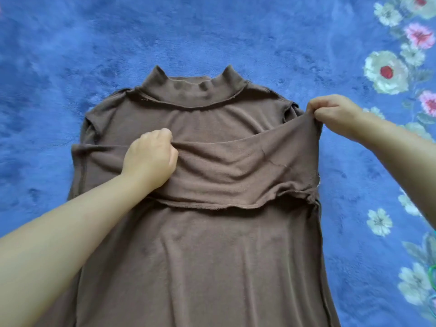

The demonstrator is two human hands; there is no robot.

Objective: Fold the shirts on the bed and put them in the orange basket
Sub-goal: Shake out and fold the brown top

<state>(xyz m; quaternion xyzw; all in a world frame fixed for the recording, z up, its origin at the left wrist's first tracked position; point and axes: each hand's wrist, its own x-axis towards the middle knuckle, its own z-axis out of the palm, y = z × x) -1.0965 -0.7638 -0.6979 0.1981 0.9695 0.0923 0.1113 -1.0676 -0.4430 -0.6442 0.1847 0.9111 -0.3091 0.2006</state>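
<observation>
A brown shirt point(200, 244) is spread flat on the blue blanket point(212, 31), collar pointing away. A fold of it is bunched up mid-chest in the left hand point(151, 156). Further right, the sleeve point(271, 147) is laid across the chest, its end pinched by the right hand point(335, 114). Flower print is seen along the blanket's right edge.

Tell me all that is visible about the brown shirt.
The brown shirt is thin, soft knit with a short stand-up collar and raw-looking seams. It lies flat on the blue blanket, collar away from the person. A sleeve is folded across its chest. The left hand pinches this fold near the middle; the right hand pinches it at the shirt's right edge.
</observation>
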